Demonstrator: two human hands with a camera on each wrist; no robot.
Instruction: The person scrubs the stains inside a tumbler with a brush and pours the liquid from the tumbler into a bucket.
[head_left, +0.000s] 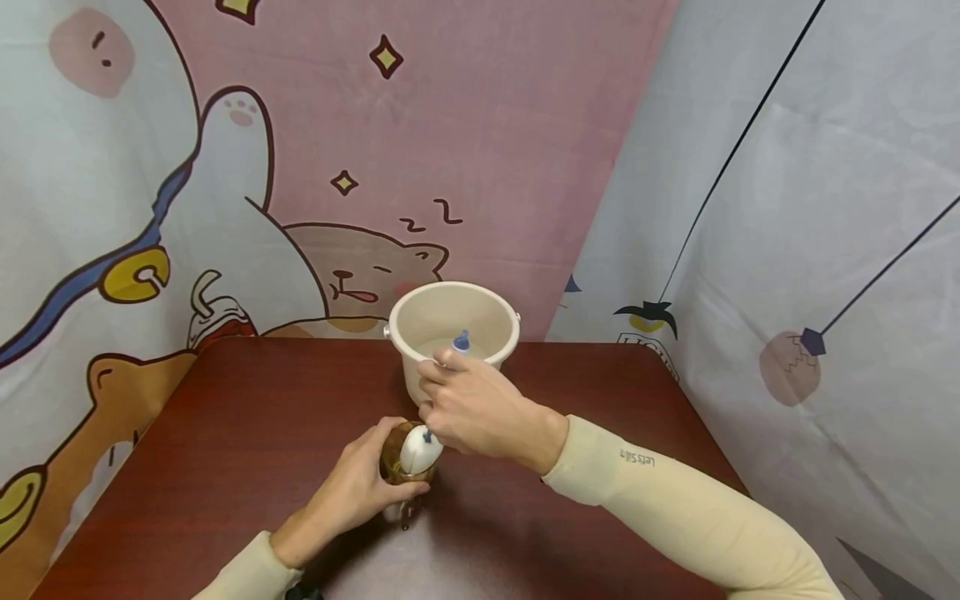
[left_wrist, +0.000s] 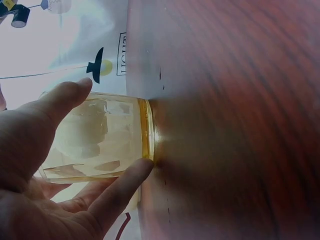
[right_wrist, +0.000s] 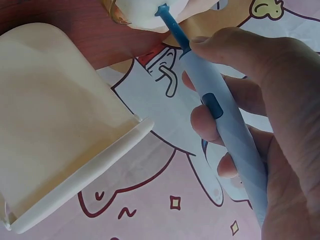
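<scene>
Egg-shaped piece (head_left: 418, 452) sits inside the glass (left_wrist: 120, 150), meeting the starred tip (right_wrist: 161, 10) of the blue stick (right_wrist: 235, 140). Right hand (head_left: 480, 408) grips the stick above the glass; left hand (head_left: 356, 487) holds the glass's side, best kept steady. Bucket (head_left: 408, 317) stands behind the glass.

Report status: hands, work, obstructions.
Left hand grips amber glass. Right hand holds pale-blue tool, tip at white egg-shaped object. Bucket beyond; nothing visibly blocks tip.
</scene>
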